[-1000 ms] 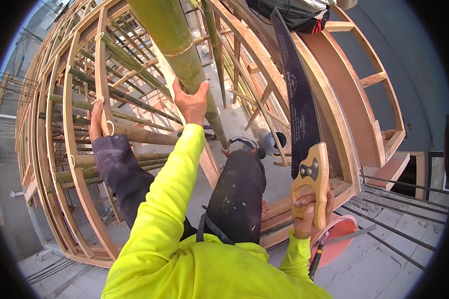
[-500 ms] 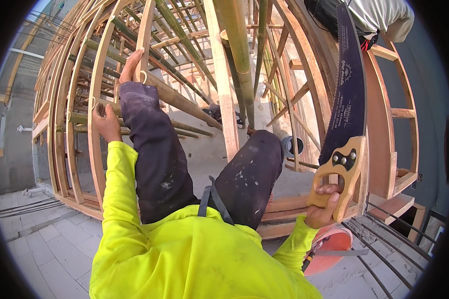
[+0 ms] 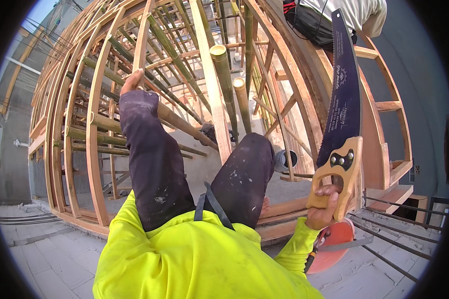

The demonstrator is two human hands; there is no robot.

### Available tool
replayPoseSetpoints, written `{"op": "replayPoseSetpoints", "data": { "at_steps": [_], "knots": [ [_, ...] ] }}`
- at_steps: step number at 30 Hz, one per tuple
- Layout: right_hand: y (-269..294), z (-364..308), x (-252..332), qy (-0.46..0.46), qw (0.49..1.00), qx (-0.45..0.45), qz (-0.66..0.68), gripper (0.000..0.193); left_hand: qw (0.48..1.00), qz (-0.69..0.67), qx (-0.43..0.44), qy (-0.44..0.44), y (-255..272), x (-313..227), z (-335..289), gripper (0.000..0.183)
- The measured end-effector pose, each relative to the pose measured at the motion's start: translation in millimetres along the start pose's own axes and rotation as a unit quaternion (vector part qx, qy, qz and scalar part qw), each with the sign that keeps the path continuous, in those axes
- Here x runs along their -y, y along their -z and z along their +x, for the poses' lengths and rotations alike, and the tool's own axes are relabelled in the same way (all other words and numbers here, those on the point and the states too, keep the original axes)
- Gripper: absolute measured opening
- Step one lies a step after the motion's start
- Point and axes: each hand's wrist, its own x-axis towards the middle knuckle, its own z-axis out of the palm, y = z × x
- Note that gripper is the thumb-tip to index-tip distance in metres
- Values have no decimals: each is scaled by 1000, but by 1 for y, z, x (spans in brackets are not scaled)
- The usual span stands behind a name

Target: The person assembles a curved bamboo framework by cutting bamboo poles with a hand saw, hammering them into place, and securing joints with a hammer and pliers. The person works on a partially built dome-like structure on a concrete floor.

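Pale blocks (image 3: pixel 55 259) make up the surface at the lower left, and a similar pale surface with dark metal rods (image 3: pixel 394 242) across it lies at the lower right; a grey wall (image 3: pixel 424 114) closes off the right side. Ahead, a wooden frame (image 3: pixel 92 154) curves around a grey floor (image 3: pixel 197 169), with green bamboo poles (image 3: pixel 227 79) among its bars. The right hand (image 3: pixel 323 207) is curled closed around the wooden handle of a saw (image 3: pixel 345 99), which stands nearly upright at the person's right, blade up, teeth toward the left. The left hand is out of sight, so I cannot tell how open it is or what it has hold of. A low wooden beam (image 3: pixel 284 212) edges the floor, and a red basin (image 3: pixel 341 239) sits near the right hand. Between the knees the floor shows open, with a plank (image 3: pixel 216 99) rising beyond; a bucket (image 3: pixel 286 159) stands past the right knee. The blade's tip overlaps a co-worker (image 3: pixel 366 15) in view; their true gap is unclear.
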Motion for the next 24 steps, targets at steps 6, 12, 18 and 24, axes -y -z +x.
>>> {"op": "replayPoseSetpoints", "data": {
  "at_steps": [6,12,18,24],
  "knots": [
    [-13,-1,-12,-21,999,-16,-19,26,1000,17,16,6,20,25,8,49],
    [-25,36,-32,-26,986,11,-166,56,959,119,255,-34,42,35,37,54],
    [-58,34,-67,-92,985,19,-144,52,760,595,260,-20,64,10,145,56],
    [-73,30,-90,-151,972,-3,-179,61,675,505,394,-365,-200,70,161,95]
  ]
}}
